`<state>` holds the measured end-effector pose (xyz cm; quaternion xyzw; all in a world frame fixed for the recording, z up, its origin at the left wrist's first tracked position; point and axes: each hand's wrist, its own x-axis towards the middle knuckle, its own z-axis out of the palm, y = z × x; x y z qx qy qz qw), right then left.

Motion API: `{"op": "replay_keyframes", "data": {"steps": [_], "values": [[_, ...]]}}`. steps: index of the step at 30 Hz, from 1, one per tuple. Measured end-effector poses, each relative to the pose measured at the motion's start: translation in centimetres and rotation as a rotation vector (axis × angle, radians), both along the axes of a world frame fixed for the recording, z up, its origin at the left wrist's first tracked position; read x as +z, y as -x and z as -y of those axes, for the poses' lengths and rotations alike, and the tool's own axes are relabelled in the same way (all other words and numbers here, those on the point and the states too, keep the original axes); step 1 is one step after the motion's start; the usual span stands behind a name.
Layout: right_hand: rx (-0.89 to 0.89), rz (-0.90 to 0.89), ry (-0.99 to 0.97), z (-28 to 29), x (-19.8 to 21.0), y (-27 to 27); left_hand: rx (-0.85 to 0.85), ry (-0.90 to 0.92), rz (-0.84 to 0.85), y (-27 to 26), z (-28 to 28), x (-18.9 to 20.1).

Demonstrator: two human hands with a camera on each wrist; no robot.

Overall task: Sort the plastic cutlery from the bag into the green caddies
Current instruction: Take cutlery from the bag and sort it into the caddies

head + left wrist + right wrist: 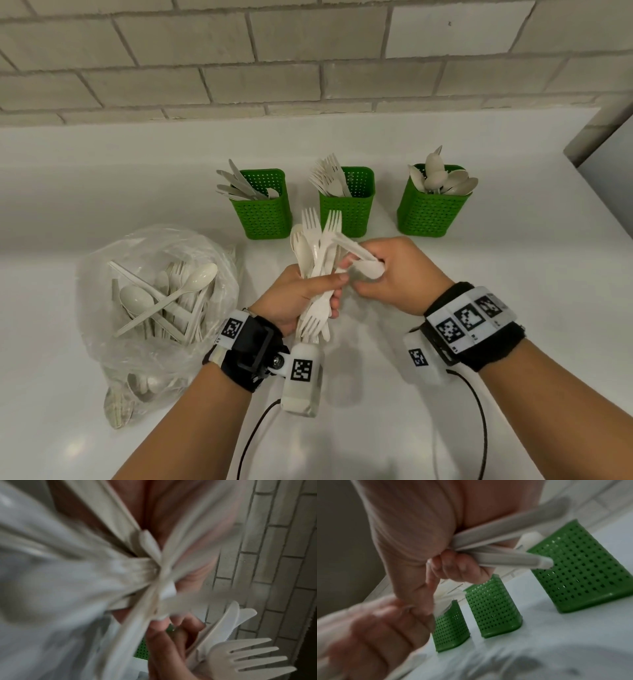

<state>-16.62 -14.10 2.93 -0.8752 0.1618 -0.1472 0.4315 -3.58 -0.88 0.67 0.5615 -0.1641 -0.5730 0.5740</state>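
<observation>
My left hand (308, 291) grips a bundle of white plastic cutlery (317, 253), mostly forks with a spoon, some pointing up and some down. Close to its right, touching the bundle, my right hand (370, 274) holds two white knives (359, 255); their handles (505, 555) stick out of its curled fingers (457, 568). Behind the hands stand three green caddies: knives in the left caddy (265, 212), forks in the middle caddy (346, 209), spoons in the right caddy (431, 212). The left wrist view is blurred, showing a fork (248, 657) and a knife blade (226, 623).
A clear plastic bag (154, 298) with several spoons, forks and knives lies on the white counter (513, 274) left of my hands. A brick wall (308, 68) runs behind the caddies. Cables (479, 428) trail from my wrist cameras over the near counter.
</observation>
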Motion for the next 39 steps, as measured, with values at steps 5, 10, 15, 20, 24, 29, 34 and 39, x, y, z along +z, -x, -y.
{"op": "replay_keyframes", "data": {"steps": [5,10,15,20,24,29,34,39], "values": [[0.010,-0.008,0.325,0.6,-1.5,-0.1,0.059,0.027,-0.014,-0.1,0.2,0.3],[-0.353,-0.009,-0.203,1.4,-1.1,0.4,0.184,0.015,0.146,-0.6,0.2,-0.5],[-0.321,0.033,-0.637,-1.6,-0.9,-1.6,0.082,0.042,0.490,0.4,1.3,-0.7],[-0.341,0.046,-0.661,-2.4,-1.1,-2.4,-0.087,0.149,0.492,0.7,1.3,-0.3],[-0.409,0.030,-0.463,-2.5,-1.4,-2.4,-0.125,0.154,0.469,0.5,0.6,-0.5],[-0.436,-0.023,-0.410,-1.7,-1.5,-2.3,-0.025,0.086,0.203,1.0,0.2,-0.2],[-0.476,0.049,-0.566,-1.1,-1.7,-2.4,0.089,0.090,0.047,0.5,0.3,0.1],[-0.488,0.097,-0.579,-1.4,-2.0,-2.3,0.122,0.116,0.051,0.4,0.5,0.1]]}}
